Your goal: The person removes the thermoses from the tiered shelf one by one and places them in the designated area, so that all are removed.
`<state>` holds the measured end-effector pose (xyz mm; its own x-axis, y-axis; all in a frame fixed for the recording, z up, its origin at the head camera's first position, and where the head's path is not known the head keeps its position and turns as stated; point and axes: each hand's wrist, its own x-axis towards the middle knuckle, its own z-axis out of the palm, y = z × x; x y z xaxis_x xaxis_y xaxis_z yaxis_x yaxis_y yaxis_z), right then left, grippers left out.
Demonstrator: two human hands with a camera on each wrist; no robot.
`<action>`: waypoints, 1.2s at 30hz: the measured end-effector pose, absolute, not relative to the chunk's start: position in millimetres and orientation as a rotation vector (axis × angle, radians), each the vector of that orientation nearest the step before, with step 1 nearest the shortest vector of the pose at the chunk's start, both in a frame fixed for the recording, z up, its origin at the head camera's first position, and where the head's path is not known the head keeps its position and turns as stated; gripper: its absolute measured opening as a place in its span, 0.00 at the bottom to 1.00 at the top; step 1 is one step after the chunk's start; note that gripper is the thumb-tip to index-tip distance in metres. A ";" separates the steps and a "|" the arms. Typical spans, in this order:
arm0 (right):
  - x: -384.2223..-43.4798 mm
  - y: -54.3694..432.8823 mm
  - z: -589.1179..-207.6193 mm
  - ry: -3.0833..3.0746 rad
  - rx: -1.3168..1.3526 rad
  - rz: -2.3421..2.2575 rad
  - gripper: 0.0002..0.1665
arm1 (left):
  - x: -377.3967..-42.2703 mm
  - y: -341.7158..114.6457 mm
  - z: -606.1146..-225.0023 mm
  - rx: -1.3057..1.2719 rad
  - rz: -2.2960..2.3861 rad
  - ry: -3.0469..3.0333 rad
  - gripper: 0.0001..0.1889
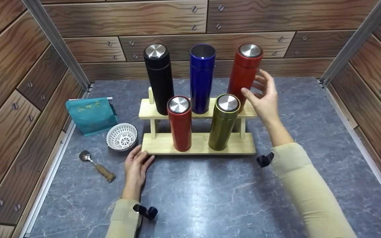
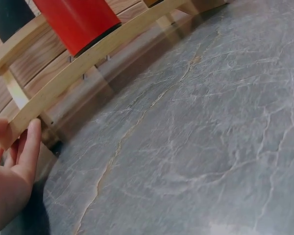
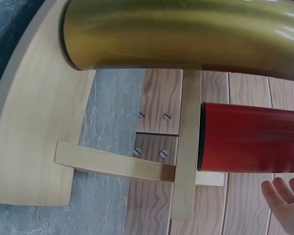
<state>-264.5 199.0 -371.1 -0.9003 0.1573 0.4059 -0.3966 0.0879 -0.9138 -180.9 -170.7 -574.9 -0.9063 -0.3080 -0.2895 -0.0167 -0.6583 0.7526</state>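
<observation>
A two-tier wooden rack (image 1: pixel 198 148) holds several vacuum flasks. On its upper shelf stand a black flask (image 1: pixel 159 82), a blue flask (image 1: pixel 201 82) and a tall red flask (image 1: pixel 243 74). A shorter red flask (image 1: pixel 180 129) and an olive-gold flask (image 1: pixel 223 129) are upright on the lower shelf. With thumb above and fingers beneath, my left hand (image 1: pixel 137 167) grips the lower shelf's left corner, as the left wrist view also shows. My right hand (image 1: pixel 266 100) is beside the tall red flask, fingers spread; in the right wrist view its fingertips (image 3: pixel 267 188) are just off the flask.
Left of the rack are a white woven bowl (image 1: pixel 122 137), a teal pouch (image 1: pixel 93 115) and a spoon (image 1: pixel 98 167) with a wooden handle. Wood-patterned walls (image 1: pixel 164 19) and metal rails (image 1: pixel 58 43) bound the grey marbled table (image 1: pixel 203 195).
</observation>
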 end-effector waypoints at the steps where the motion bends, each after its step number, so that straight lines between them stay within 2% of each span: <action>1: -265.8 199.1 -370.7 -1.976 0.232 1.870 0.42 | -181.2 -171.0 -575.5 0.589 -2.662 -1.197 0.22; 15: -275.2 195.8 -374.7 -2.069 0.306 1.802 0.47 | -183.4 -173.8 -582.8 0.516 -2.752 -1.134 0.22; 36: -268.3 195.5 -372.8 -2.078 0.175 1.785 0.43 | -181.4 -180.9 -586.4 0.476 -2.782 -1.117 0.23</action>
<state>-268.3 195.5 -372.8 -0.9147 0.1581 0.3720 -0.3439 0.1792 -0.9217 -181.4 -180.9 -586.4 -0.9453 -0.2121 -0.2477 -0.0180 -0.7245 0.6890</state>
